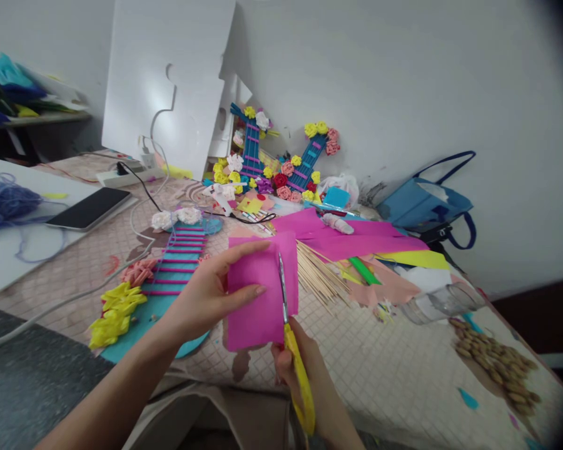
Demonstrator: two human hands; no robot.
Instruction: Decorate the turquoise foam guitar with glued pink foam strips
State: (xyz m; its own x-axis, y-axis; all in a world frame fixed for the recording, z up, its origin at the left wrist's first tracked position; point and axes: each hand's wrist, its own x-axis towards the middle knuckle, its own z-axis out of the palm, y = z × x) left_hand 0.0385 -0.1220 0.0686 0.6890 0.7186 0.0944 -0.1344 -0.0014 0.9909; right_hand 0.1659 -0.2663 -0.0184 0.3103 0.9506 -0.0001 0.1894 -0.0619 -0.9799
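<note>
My left hand (211, 290) holds a pink paper sheet (258, 312) by its left side, thumb and a finger lying over its face; the other fingers are hidden. Yellow-handled scissors (299, 375) are gripped in my right hand (304, 369), their blades pointing away from me along the sheet's right part. How far the blades are parted is hard to make out. Left of the sheet lies a blue paper piece (136, 334) with pink-striped rungs (181, 256) and yellow paper flowers (117, 312). Thin wooden sticks (319, 275) lie just beyond the scissors, to the right.
Larger pink sheets (370, 240), a blue bag (422, 200), a clear jar (443, 303) and peanuts (495, 365) occupy the right side. Flower-decorated blue pieces (304, 165) lean at the wall. Leftward are a phone (91, 207), purple yarn (7, 203), a glue gun (220, 197) and a cable (65, 303).
</note>
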